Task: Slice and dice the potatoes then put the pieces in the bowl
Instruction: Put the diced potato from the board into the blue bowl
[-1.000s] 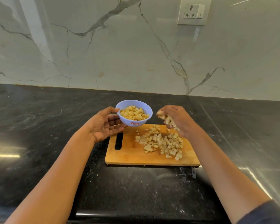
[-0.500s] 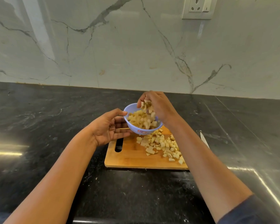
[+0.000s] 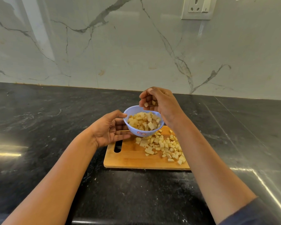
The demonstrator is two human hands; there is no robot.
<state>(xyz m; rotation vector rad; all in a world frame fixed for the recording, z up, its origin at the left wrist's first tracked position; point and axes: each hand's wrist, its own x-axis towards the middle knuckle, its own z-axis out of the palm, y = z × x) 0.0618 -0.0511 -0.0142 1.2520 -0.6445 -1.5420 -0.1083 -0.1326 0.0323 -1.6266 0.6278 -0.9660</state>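
blue bowl (image 3: 133, 129) in left hand (image 3: 107, 130) at board (image 3: 133, 158) edge, right hand (image 3: 164, 103) pinching pieces (image 3: 146, 104)

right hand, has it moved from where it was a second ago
Yes. Against the cutting board, the right hand has gone left, from over the board's far right part to above the bowl, with potato pieces at its fingers.

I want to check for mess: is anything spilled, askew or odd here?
Nothing stands out. The left hand holds the bowl tilted over the board, but its pieces stay inside. The right hand holds a few above it.
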